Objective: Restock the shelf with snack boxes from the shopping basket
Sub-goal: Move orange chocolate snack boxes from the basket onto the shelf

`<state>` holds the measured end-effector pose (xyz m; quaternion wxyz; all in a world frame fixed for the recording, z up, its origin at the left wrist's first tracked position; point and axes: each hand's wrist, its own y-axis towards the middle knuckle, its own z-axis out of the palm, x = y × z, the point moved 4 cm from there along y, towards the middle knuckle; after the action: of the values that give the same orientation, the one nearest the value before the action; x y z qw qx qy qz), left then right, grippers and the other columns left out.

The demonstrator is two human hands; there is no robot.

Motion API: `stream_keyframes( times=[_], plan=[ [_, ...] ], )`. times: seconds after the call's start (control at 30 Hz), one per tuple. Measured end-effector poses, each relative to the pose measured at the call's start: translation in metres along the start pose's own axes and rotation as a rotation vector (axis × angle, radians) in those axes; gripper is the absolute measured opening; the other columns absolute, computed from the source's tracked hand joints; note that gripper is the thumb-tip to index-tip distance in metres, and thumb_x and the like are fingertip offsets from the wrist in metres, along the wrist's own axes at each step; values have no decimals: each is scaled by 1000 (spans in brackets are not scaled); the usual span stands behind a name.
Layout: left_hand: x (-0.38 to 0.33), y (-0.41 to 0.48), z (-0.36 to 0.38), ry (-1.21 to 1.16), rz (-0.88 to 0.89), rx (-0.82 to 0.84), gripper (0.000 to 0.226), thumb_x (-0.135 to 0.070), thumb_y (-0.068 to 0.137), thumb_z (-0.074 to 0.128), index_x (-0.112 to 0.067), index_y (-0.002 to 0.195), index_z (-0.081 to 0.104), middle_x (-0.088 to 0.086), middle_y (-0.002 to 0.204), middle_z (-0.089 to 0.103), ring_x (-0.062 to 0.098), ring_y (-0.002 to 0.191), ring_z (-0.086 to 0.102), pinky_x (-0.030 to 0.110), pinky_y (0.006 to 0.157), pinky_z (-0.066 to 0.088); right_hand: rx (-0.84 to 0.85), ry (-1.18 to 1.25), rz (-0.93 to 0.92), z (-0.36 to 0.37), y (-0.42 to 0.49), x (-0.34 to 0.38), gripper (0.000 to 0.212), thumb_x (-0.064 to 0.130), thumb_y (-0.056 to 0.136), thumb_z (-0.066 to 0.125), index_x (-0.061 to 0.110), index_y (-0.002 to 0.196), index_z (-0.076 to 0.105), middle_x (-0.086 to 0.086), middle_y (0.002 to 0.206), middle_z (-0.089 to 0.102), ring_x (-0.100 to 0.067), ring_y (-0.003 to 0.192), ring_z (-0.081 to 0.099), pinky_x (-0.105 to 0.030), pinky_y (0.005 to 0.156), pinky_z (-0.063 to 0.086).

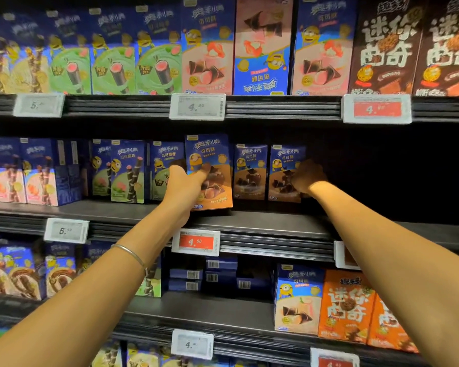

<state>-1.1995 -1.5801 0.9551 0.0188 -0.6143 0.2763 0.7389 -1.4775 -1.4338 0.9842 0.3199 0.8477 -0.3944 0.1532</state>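
My left hand (182,189) grips a blue and brown snack box (212,154) upright at the front edge of the middle shelf (270,223). Its fingers curl across the box's front and its thumb lies behind the left side. Two more boxes of the same kind (249,170) stand further back to the right. My right hand (306,176) reaches deep into the shelf and holds the right edge of the rightmost box (284,165); its fingers are in shadow. The shopping basket is out of view.
Right of my right hand the middle shelf is a dark gap (382,176). Green boxes (127,173) stand left of the held box. Price tags (195,242) line the shelf edges. The upper shelf (276,107) and lower shelf (223,308) hold more snack boxes.
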Motion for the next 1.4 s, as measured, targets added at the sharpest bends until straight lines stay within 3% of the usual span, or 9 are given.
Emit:
stream_keyframes(
  times=[0.2,0.4,0.57,0.67,0.83,0.93,1.03,1.17,1.4],
  plan=[
    [2,4,-5,-20,-6,-16,36,-36,101,69,-16,115,43,4,107,67,15,92,69,31,65,50,8,-4,-19,7,4,4,34,20,96,65,4,126,64,-18,129,64,-36,116,63,-41,97,53],
    [1,2,-9,-53,9,-18,28,-30,101,71,-24,98,44,6,111,68,25,109,69,46,89,57,16,84,-23,12,4,2,30,21,96,66,8,123,64,-15,128,65,-33,114,64,-37,91,53],
    [-1,2,-13,-51,2,-19,28,-27,100,71,-22,99,44,11,119,69,27,110,70,40,79,57,-85,141,159,-4,-3,-1,77,41,94,67,4,154,34,-21,156,39,-39,141,41,-43,110,43],
    [-2,1,-10,-31,6,14,26,-28,100,72,-21,99,47,10,114,70,27,107,72,42,81,59,-205,265,52,-19,-26,28,54,42,92,69,12,135,54,-15,139,57,-34,124,58,-40,96,52],
    [-8,-5,10,-26,-4,132,28,-27,98,75,-10,115,59,12,112,74,28,105,74,50,92,61,420,676,-141,11,-81,77,57,54,65,84,28,112,65,-1,114,74,-19,105,70,-41,92,59],
    [-10,-7,23,-3,42,156,15,-24,98,75,-23,100,60,-1,100,72,24,105,72,34,86,59,415,538,-228,25,-91,89,21,42,79,82,30,93,71,-1,105,76,-15,99,72,-36,83,63],
    [-15,-6,27,266,190,188,21,-25,96,77,-26,104,57,-4,102,68,23,103,67,31,81,55,382,528,-126,32,-88,83,14,29,82,82,21,78,72,-3,95,75,-18,97,70,-38,85,62],
    [-27,0,30,952,492,219,97,-36,86,82,-19,161,23,12,153,45,33,119,60,44,92,55,319,501,-15,41,-85,68,23,26,81,81,9,94,76,-12,106,74,-29,105,68,-47,95,57],
    [-53,22,44,1469,768,305,124,-53,78,87,-22,168,8,11,170,21,37,154,26,49,125,24,346,279,-47,44,-77,71,45,34,83,75,-4,106,71,-16,106,73,-30,109,67,-43,91,55]
  ],
)
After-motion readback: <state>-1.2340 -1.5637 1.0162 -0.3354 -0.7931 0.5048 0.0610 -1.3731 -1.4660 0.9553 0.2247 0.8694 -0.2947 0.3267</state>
